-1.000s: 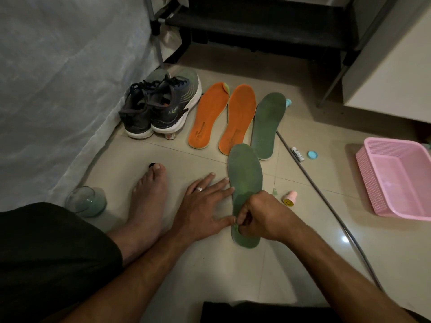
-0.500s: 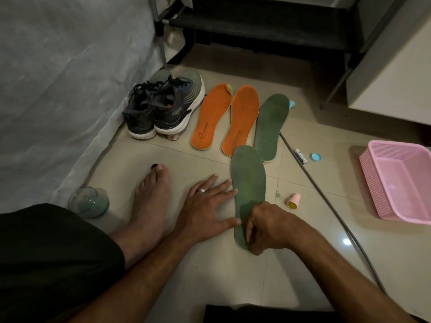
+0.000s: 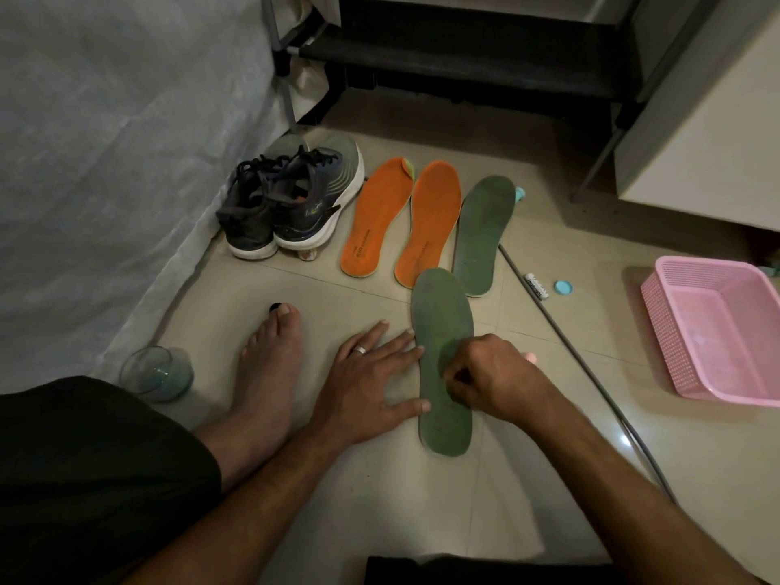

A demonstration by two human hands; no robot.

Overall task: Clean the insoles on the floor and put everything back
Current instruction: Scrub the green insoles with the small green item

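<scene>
Right hand [image 3: 485,375] perhaps pinching green insole [image 3: 443,314]

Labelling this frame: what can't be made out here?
- Head view: what the right hand holds against the near green insole; curled fingers hide it.
- Small pink object: mostly behind that hand.
- White tube: print too small.
- Pink basket: cut by the right edge.
- Left hand lies flat beside the insole.
</scene>
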